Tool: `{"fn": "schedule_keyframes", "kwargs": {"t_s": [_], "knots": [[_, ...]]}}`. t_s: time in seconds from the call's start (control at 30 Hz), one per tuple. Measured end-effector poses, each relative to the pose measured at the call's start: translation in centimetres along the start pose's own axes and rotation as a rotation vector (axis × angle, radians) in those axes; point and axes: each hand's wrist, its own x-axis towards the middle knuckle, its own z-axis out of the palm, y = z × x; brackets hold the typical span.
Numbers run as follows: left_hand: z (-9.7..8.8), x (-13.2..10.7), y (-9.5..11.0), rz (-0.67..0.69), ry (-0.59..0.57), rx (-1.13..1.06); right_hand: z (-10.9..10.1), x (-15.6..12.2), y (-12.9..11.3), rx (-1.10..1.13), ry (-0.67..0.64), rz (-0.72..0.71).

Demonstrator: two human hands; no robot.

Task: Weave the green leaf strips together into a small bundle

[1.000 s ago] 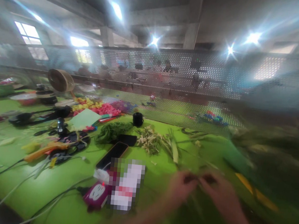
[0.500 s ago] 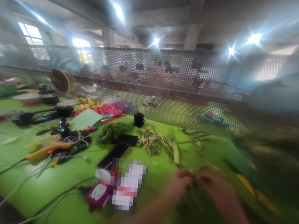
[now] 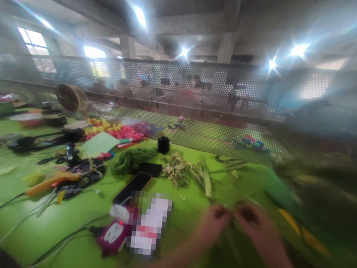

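My left hand (image 3: 215, 221) is closed, thumb and fingers pinched together over the green tabletop. Close beside it, my right hand (image 3: 254, 220) is curled in a pinch, its fingertips almost meeting the left ones. Between and below the fingertips trails a thin green strand (image 3: 233, 240), faint and blurred, and its exact kind cannot be made out. Just beyond the left hand lie long pale-green leaf-like strips (image 3: 207, 181). A heap of small cream and green pieces (image 3: 176, 169) is left of them.
A black cup (image 3: 164, 144), green fibre pile (image 3: 133, 159) and dark phone (image 3: 133, 187) lie ahead and left. A purple power strip (image 3: 112, 236) with cables and an orange glue gun (image 3: 52, 182) are farther left. Green bagged material (image 3: 289, 191) stands right; a perforated screen (image 3: 183, 84) backs the table.
The view has shifted slightly, so the table things sit a little more to the left. My hands stay close together; the right fingers look more rounded.
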Motion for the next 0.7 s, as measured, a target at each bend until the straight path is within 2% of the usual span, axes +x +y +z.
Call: {"fn": "schedule_keyframes", "kwargs": {"t_s": [0.1, 0.27, 0.37, 0.47, 0.7], "knots": [[-0.21, -0.04, 0.14, -0.060, 0.029, -0.144, -0.11, 0.15, 0.00, 0.044, -0.044, -0.049], [-0.26, -0.10, 0.31, -0.114, 0.041, -0.353, -0.16, 0.39, 0.09, -0.109, -0.055, -0.126], [-0.17, 0.03, 0.02, -0.151, 0.061, -0.400, -0.10, 0.45, 0.38, -0.149, -0.067, -0.133], [-0.15, 0.17, -0.23, -0.142, 0.083, -0.373, -0.05, 0.40, 0.70, -0.158, -0.060, -0.138], [0.15, 0.14, -0.20, -0.036, 0.015, -0.091, -0.07, 0.09, 0.29, -0.075, -0.005, -0.027]]}}
